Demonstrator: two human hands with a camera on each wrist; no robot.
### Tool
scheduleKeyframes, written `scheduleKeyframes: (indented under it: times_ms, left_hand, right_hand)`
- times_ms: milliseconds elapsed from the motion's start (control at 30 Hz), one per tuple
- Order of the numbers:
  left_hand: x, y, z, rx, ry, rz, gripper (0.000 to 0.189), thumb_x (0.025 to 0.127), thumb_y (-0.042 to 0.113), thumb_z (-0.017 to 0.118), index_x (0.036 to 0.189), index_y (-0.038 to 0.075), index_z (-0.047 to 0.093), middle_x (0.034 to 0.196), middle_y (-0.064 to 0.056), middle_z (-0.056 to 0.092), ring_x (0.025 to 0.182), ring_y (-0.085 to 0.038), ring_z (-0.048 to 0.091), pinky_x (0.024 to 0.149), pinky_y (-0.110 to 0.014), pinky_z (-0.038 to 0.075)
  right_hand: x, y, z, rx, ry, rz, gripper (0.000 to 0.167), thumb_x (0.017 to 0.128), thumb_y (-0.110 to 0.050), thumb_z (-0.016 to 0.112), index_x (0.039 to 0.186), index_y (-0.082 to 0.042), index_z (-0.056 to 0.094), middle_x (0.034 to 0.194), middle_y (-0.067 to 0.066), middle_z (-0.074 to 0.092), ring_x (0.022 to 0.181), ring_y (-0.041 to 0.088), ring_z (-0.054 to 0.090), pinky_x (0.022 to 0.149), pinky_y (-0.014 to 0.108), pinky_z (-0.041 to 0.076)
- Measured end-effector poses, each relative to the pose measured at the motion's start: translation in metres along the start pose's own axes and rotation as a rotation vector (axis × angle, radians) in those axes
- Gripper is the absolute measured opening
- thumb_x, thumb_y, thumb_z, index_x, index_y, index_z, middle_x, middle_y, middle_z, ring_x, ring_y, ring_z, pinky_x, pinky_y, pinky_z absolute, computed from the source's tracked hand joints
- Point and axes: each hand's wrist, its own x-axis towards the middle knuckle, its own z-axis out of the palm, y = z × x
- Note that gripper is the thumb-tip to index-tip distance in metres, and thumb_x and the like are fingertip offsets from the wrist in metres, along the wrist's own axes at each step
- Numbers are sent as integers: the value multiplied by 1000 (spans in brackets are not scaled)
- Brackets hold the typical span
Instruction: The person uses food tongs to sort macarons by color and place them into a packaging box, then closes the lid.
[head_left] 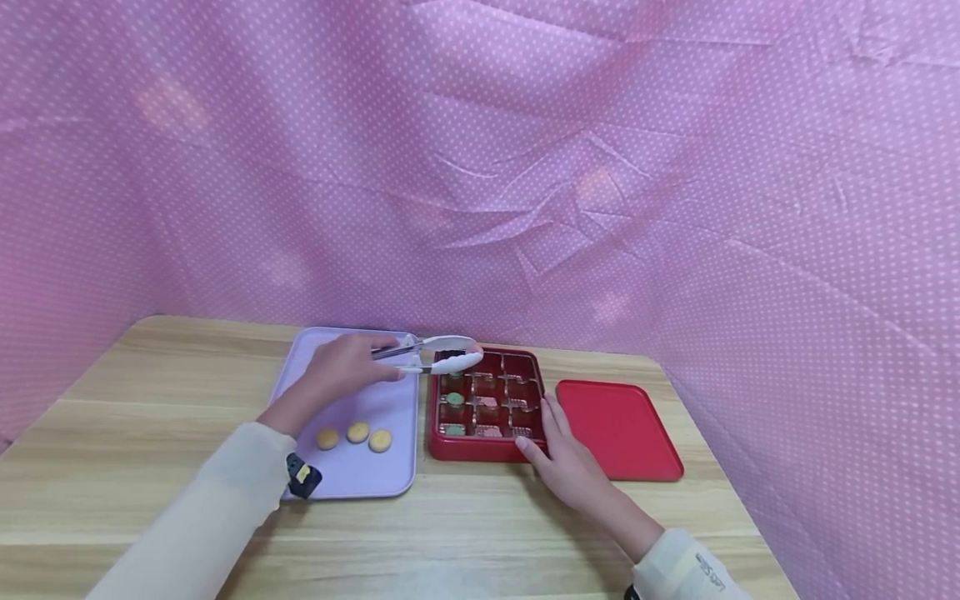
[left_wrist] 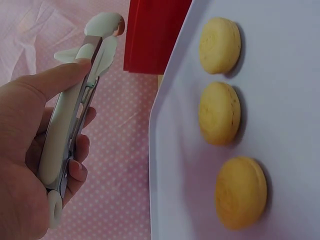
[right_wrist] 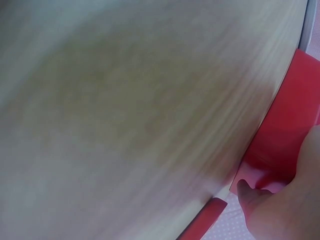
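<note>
Gripped tongs [head_left: 448,342] in left hand [head_left: 347,367], pointing frame-right over red box [head_left: 476,451], lower centre; touched box with right hand [head_left: 570,468].

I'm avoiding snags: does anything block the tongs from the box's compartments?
Nothing visible does: the tongs reach over the box, the red lid lies aside, and the right grip touches the box's right side.
</note>
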Motion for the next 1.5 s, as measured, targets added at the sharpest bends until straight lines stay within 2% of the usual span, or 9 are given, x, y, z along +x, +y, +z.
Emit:
scheduleKeyframes:
  times_ms: [100, 233, 367, 467, 600, 667, 1033, 1267, 1500]
  left_hand:
    - [4, 5, 3, -3, -20, -8, 70, 83, 52, 76, 144, 24, 58, 71, -2, 59, 62, -18, 46, 60, -32, 39]
    - [9, 11, 6, -11, -33, -16, 72, 82, 55, 76, 145, 26, 57, 66, 0, 53, 61, -18, 45, 61, -33, 39]
    - [14, 13, 11, -15, -33, -13, 71, 81, 55, 76, 144, 27, 58, 76, -3, 63, 65, -19, 49, 65, -33, 41]
    - [16, 14, 14, -8, -29, -7, 69, 81, 54, 76, 142, 29, 59, 97, -2, 71, 71, -18, 53, 69, -33, 43]
    - [18, 16, 15, 12, -32, 6, 67, 80, 54, 77, 140, 27, 61, 123, -2, 70, 80, -19, 57, 75, -36, 47]
    - [18, 18, 16, 28, -31, 13, 66, 81, 54, 77, 139, 27, 62, 128, -3, 69, 83, -19, 57, 78, -39, 49]
    - [15, 20, 15, 17, -52, -10, 69, 80, 55, 78, 141, 26, 60, 129, -3, 67, 85, -20, 57, 75, -37, 46]
    - [8, 14, 9, 8, -22, -6, 73, 79, 59, 77, 142, 26, 60, 117, -3, 70, 79, -20, 56, 71, -34, 44]
    - [-6, 5, -2, -24, -23, -41, 77, 79, 59, 78, 145, 26, 56, 143, -11, 60, 101, -27, 61, 82, -44, 50]
  right_hand:
    - [0, 1, 0, 9, 3, 1, 88, 97, -67, 48, 164, -27, 6, 171, -5, 2, 149, 30, 34, 111, 60, 41]
    - [0, 2, 0, 14, 5, -2, 90, 95, -70, 47, 163, -29, 5, 171, -4, 3, 150, 30, 32, 110, 61, 41]
    - [0, 3, 0, 8, 3, -1, 91, 95, -72, 46, 163, -29, 5, 171, -5, 2, 149, 30, 33, 109, 61, 42]
    - [0, 3, 0, 8, 1, 2, 91, 95, -71, 46, 163, -28, 5, 171, -7, 1, 149, 31, 34, 110, 61, 41]
    - [0, 2, 0, 9, -2, 3, 90, 95, -70, 47, 163, -29, 4, 171, -8, 0, 149, 31, 34, 110, 62, 41]
    - [0, 1, 0, 10, 1, 1, 89, 96, -68, 48, 163, -29, 5, 171, -8, 1, 148, 31, 35, 110, 61, 41]
    - [1, 1, 1, 2, 7, 3, 88, 96, -69, 47, 163, -30, 5, 171, -10, 1, 146, 31, 38, 109, 61, 42]
    - [2, 1, 2, 6, 9, -1, 87, 97, -68, 47, 163, -30, 5, 171, -9, 1, 147, 31, 38, 110, 61, 42]
    - [3, -1, 2, 8, 9, -6, 87, 97, -67, 47, 164, -28, 7, 171, -10, 2, 146, 30, 38, 110, 60, 42]
